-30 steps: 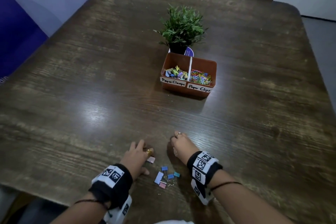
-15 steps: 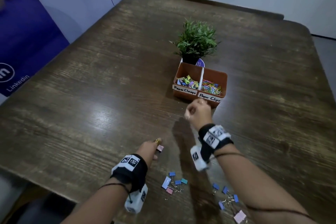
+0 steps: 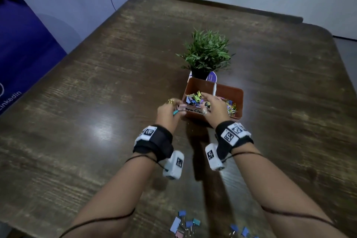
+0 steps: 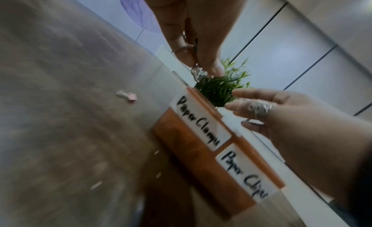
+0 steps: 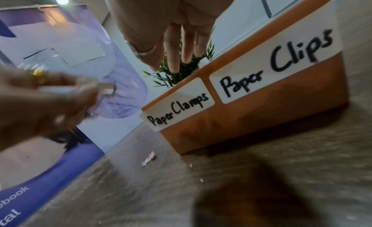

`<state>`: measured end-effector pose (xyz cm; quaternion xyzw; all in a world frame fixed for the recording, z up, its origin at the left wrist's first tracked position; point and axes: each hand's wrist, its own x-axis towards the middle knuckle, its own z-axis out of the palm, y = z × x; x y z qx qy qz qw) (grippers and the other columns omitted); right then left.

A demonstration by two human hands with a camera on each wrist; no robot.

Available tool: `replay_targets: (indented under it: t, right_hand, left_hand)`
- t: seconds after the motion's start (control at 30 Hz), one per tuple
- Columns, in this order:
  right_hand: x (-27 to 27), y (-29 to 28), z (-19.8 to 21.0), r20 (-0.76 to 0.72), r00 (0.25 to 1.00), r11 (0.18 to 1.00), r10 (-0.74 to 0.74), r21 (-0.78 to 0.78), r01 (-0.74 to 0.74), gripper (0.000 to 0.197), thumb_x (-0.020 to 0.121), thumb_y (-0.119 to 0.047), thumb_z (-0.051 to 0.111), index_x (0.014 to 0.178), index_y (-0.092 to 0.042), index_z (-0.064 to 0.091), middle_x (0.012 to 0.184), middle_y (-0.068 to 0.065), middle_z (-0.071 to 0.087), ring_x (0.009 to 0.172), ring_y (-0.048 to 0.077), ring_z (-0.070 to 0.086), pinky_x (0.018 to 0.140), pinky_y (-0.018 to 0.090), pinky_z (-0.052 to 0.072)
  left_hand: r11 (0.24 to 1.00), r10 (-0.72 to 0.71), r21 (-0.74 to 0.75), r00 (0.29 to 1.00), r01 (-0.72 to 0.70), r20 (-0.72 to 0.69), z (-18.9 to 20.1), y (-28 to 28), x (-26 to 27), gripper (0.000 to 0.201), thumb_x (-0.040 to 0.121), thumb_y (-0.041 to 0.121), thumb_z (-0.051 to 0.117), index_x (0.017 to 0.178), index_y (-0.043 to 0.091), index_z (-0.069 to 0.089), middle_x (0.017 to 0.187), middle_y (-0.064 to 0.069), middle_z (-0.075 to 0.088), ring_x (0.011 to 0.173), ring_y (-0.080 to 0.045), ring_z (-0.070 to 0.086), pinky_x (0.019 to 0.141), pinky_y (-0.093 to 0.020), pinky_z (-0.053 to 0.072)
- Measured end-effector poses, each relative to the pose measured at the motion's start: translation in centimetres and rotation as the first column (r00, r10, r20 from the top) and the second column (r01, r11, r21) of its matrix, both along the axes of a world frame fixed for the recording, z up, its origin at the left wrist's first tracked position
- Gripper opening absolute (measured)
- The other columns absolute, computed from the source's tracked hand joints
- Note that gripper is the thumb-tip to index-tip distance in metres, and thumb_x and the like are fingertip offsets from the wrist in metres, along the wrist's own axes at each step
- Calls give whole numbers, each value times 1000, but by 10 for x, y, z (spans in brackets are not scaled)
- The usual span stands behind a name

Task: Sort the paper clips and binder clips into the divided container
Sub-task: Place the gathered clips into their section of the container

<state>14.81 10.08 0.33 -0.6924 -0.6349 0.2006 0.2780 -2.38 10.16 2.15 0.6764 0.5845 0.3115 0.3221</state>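
- Left hand (image 3: 167, 112): held just short of the left front corner of the container (image 3: 238, 92), fingers (image 3: 172, 102) curled round clips. A pink binder clip and something teal show in its grip in the head view; the right wrist view shows a metal clip handle pinched at the fingertips.
- Container: brown, divided by a white wall; left section labelled "Paper Clamps" (image 5: 178, 112) and holding binder clips, right section labelled "Paper Clips" (image 5: 275, 61) and holding coloured paper clips.
- Right hand (image 3: 216, 109): over the container, fingers straight and spread, reaching across the left section. Nothing seen in its grasp; judged to have let go its load.
- One stray pink clip (image 5: 150, 158) lies on the desk (image 3: 96, 102) just left of the container.
- Near desk edge: unsorted binder clips (image 3: 185, 222), well apart from the container.
- Step in hand, as judged: delivery. Next move calls for the left hand to cross the rim and release over the left section, then return for the remainder, including the stray.
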Motion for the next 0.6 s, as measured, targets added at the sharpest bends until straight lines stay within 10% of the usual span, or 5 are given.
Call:
replay_targets:
  t: [0.33,0.43,0.5,0.6]
  right_hand:
    - [3,-57,-51,97,994,946,41,316,-70,23,77,-5,62,100,-7,67,106,9,61,103,22,52,96,25,39]
    - [1,-82,-72,171,955,969,244,-14,-246,31,84,-21,62,113,-13,65,125,9,58,118,27,50,98,40,44]
    - [1,-91,-76,184,920,895,347,-358,-266,52,88,-41,56,135,-22,47,148,-2,35,139,24,25,114,40,26]
    - [1,-90,-70,208,897,845,391,-468,-260,65,87,-50,52,144,-28,30,155,-10,16,144,18,5,118,37,12]
  left_hand:
    - [988,-48,124,949,91,-311,-14,60,23,40,92,27,53,132,26,51,135,-2,43,124,-23,34,103,-34,36]
    - [999,-18,-39,867,-2,-499,-45,64,-4,41,95,16,45,135,26,46,148,-3,29,132,-28,26,109,-39,31]
    - [972,-177,-232,776,40,-605,-66,64,-19,43,96,21,45,138,25,42,154,-2,18,135,-32,21,111,-41,28]
    - [935,-333,-324,679,147,-654,-85,60,-30,42,96,14,45,137,18,44,152,-6,22,126,-32,32,107,-38,33]
